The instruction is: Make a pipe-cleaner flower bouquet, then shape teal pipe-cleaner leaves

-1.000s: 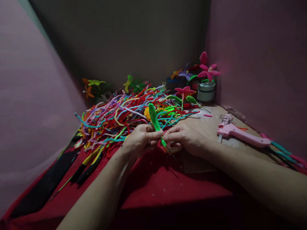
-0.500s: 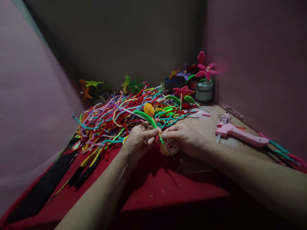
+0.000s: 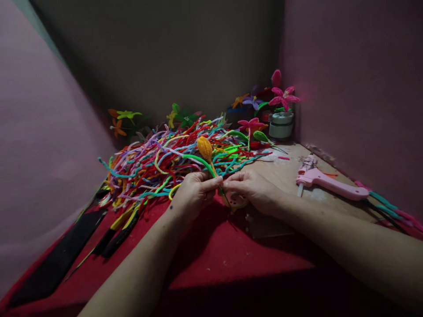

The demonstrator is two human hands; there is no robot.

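An orange pipe-cleaner flower bud (image 3: 205, 147) on a thin stem stands between my hands, tilted to the left. My left hand (image 3: 193, 193) pinches the stem below the bud, thumb on top. A curved green pipe-cleaner leaf (image 3: 199, 159) lies against the stem and runs under the left fingertips. My right hand (image 3: 253, 188) is closed in a pinch at the stem just beside the left thumb; its fingertips hide what exactly they grip. The dark lower end of the stem points down toward me. Behind it, partly covered, rests a pale round piece with holes (image 3: 236, 200).
A large heap of colourful pipe cleaners (image 3: 142, 165) fills the back left. Yellow-black pliers (image 3: 120, 229) and a black strip (image 3: 59, 257) lie left. On the right board sits a pink glue gun (image 3: 333, 180). Pipe-cleaner flowers (image 3: 284, 97) stand in a pot (image 3: 280, 126) behind.
The bud has turned and tipped slightly, and the leaf shows a narrower side. The stem's lower end has swung, and my left hand has rolled further over it.
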